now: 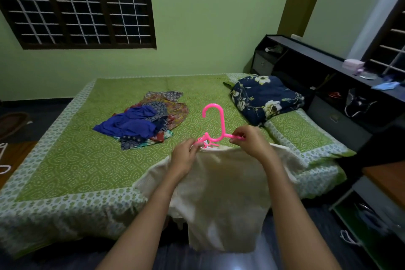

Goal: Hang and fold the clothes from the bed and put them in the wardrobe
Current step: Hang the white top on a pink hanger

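A cream garment [221, 190] hangs from a pink plastic hanger [215, 119] that I hold up over the near edge of the bed [65, 160]. My left hand [186, 155] grips the garment's neckline and the hanger's left arm. My right hand [249, 140] pinches the hanger's right arm. The hook points up. A heap of blue and patterned clothes [144, 120] lies on the green bedcover further back, apart from both hands.
A dark floral pillow [265, 97] lies at the head of the bed on the right. A black shelved headboard [324, 76] with small items runs along the right side. A barred window [76, 4] is in the green wall. Dark floor lies below me.
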Available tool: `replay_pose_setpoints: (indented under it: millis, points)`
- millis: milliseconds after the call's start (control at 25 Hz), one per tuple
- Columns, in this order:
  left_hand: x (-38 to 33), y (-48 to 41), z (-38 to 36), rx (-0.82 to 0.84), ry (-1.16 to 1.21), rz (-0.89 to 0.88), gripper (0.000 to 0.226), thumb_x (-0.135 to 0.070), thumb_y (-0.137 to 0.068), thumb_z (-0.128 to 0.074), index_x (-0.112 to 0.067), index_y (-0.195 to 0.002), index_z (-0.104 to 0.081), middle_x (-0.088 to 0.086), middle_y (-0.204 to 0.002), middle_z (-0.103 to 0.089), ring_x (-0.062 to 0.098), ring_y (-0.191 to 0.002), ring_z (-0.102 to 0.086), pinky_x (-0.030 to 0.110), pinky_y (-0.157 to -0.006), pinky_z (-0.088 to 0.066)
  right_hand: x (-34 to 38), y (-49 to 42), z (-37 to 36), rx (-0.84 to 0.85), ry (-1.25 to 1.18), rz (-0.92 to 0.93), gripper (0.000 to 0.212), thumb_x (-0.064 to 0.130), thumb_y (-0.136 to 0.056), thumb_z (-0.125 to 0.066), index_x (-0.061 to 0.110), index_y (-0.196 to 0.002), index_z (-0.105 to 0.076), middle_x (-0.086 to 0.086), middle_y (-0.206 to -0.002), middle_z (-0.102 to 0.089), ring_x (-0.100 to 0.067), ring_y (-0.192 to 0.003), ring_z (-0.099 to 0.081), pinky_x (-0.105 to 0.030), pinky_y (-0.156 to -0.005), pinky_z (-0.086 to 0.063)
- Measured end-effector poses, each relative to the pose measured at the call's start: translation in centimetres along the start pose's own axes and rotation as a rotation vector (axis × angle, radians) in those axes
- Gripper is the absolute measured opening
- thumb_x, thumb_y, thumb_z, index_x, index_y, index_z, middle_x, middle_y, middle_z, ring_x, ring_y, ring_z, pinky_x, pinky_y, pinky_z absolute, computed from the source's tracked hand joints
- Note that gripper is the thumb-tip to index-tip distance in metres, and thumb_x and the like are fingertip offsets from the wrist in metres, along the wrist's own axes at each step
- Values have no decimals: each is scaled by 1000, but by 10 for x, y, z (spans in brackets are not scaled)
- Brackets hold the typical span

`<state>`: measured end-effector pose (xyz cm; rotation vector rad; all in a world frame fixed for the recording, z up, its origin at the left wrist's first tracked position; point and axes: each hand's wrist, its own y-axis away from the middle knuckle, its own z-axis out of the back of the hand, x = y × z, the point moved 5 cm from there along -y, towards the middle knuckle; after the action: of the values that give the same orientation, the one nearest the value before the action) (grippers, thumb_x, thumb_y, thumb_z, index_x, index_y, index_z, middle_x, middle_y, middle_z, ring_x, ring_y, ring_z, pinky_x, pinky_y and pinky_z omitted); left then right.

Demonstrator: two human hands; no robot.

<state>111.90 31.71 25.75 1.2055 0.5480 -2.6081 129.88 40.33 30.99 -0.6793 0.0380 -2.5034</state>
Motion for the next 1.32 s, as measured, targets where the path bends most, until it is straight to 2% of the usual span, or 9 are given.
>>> replay_pose_setpoints:
  millis: [80, 240, 360, 520, 680, 840, 960, 1200, 1320]
  points:
    - [6, 0, -10, -48, 13, 42, 27, -27, -95, -51, -10, -74, -53, 10, -69, -52, 31, -72, -53, 35, -66, -28, -25, 3, -2, -57, 136, -73, 28, 43, -84, -64, 15, -84, -68, 4, -75, -56, -16, -75, -52, -34, -73, -38]
    - [16, -9, -28, -16, 52, 123, 31, -30, -94, -51, -18, -66, -46, -1, -57, -44, 30, -65, -48, 35, -62, -26, -58, 7, -10, -37, 156, -141, 33, 46, -91, -51, 16, -92, -64, -1, -90, -64, -20, -85, -57, -40, -86, -39]
    - [28, -14, -41, -12, 49, 180, 29, -33, -94, -51, -9, -82, -60, 16, -67, -57, 34, -71, -54, 35, -60, -28, -68, 1, -23, -17, 155, -160, 38, 49, -91, -49, 15, -98, -65, -2, -97, -65, -23, -96, -57, -44, -96, -32]
    - [46, -32, -53, -15, 15, 231, 34, -36, -92, -54, -4, -88, -65, 12, -67, -56, 35, -72, -56, 35, -58, -30, -86, -21, -38, 28, 136, -163, 42, 51, -89, -51, 14, -99, -68, -7, -97, -67, -27, -97, -59, -42, -88, -38]
    - [73, -71, -72, -17, 14, 279, 34, -37, -91, -56, -6, -92, -69, 16, -71, -60, 36, -73, -57, 33, -57, -28, -108, -63, -66, 74, 100, -192, 43, 50, -89, -51, 13, -103, -69, -9, -102, -67, -30, -100, -58, -43, -88, -42]
    - [114, -128, -106, -26, -13, 301, 35, -39, -91, -56, -7, -97, -68, 18, -91, -67, 36, -86, -60, 38, -69, -42, -146, -124, -109, 149, 82, -237, 41, 51, -89, -52, 16, -96, -70, -11, -95, -67, -32, -96, -58, -38, -77, -40]
    - [147, -172, -132, 22, -65, 355, 37, -38, -90, -56, -4, -101, -67, 20, -98, -67, 37, -92, -59, 39, -76, -42, -173, -168, -144, 236, 24, -313, 42, 49, -89, -54, 11, -93, -70, -13, -92, -67, -34, -92, -59, -36, -72, -39]
    - [194, -235, -170, 120, -113, 446, 39, -37, -91, -56, -3, -105, -66, 21, -103, -67, 37, -97, -60, 39, -79, -42, -210, -232, -188, 318, -27, -401, 38, 47, -89, -56, 12, -94, -71, -14, -93, -67, -34, -95, -59, -41, -83, -42]
    - [210, -258, -183, 165, -110, 476, 37, -34, -91, -57, -1, -106, -66, 21, -105, -67, 36, -100, -59, 36, -79, -41, -226, -256, -208, 383, -34, -435, 37, 47, -88, -57, 12, -93, -70, -12, -90, -67, -33, -94, -60, -38, -79, -41]
